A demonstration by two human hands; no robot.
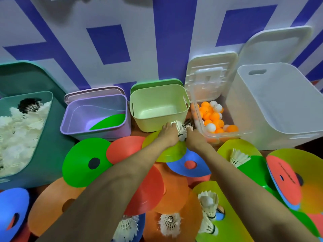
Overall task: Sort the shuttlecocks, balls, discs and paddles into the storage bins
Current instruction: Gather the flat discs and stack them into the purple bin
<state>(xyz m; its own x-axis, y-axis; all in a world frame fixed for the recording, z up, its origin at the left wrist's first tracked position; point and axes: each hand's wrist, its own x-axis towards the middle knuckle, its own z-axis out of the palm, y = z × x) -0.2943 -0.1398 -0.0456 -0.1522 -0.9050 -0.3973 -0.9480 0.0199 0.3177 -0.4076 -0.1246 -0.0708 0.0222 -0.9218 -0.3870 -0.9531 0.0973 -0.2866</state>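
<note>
Both my arms reach forward to the gap between the light green bin (148, 109) and the clear bin (227, 135) of orange and white balls. My left hand (168, 133) and my right hand (194, 138) meet around a white shuttlecock (180, 130); my left hand's fingers curl against it. Whether my right hand grips it or only touches it is unclear. A teal bin (47, 137) at the left holds several shuttlecocks. The purple bin (97, 131) holds a green disc (110, 122). Several coloured discs (82, 161) and loose shuttlecocks (237, 158) cover the near surface.
A large white bin (279, 109) stands at the far right, its lid leaning on the blue-and-white wall behind. The other bins' lids also lean behind them. More shuttlecocks (170, 222) lie among orange and yellow discs near me.
</note>
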